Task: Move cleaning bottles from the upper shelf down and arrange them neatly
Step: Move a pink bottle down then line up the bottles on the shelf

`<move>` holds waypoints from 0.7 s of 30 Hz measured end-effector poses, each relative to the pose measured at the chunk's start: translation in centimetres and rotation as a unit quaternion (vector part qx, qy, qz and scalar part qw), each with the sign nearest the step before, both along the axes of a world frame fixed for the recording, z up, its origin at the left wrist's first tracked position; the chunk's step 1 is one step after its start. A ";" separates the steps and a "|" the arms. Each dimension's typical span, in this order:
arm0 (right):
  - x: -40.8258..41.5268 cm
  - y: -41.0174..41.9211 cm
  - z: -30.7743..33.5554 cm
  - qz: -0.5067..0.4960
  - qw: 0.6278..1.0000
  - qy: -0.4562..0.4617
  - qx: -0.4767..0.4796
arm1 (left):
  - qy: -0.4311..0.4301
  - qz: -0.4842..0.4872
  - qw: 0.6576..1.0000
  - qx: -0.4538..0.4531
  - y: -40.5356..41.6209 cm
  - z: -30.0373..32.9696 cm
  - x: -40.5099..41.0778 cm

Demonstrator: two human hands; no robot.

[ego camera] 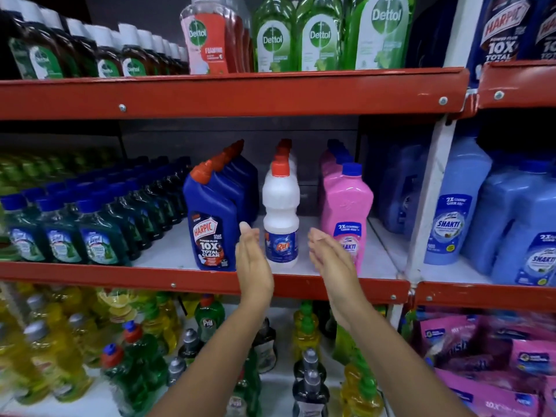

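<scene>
A white bottle with a red cap (280, 206) stands at the front of the middle shelf (168, 278), heading a row of like bottles. My left hand (251, 260) is open just left of it, palm facing it. My right hand (329, 254) is open just right of it, in front of a pink Shakti bottle (346, 203). Neither hand touches the white bottle. A blue Harpic bottle (210, 224) stands to the left, leading its own row. On the upper shelf (228, 91) stand red and green Dettol bottles (319, 34).
Rows of green bottles with blue caps (96, 233) fill the middle shelf's left. Pale blue Shakti bottles (457, 206) stand right of a white upright post (430, 200). The lower shelf holds yellow and green dish-liquid bottles (60, 341) and pink packets (487, 356).
</scene>
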State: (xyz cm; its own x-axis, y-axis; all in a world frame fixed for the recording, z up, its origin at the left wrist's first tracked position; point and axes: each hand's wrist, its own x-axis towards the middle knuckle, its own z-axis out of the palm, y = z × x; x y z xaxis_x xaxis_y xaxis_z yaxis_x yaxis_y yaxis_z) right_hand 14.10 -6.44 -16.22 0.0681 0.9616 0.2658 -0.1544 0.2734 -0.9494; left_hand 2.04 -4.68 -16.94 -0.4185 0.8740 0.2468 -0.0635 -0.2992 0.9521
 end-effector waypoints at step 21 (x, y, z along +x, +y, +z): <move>-3.6 2.3 0.6 0.034 0.992 -0.049 -0.108 | 0.029 -0.201 0.978 -0.048 -0.8 0.9 -3.6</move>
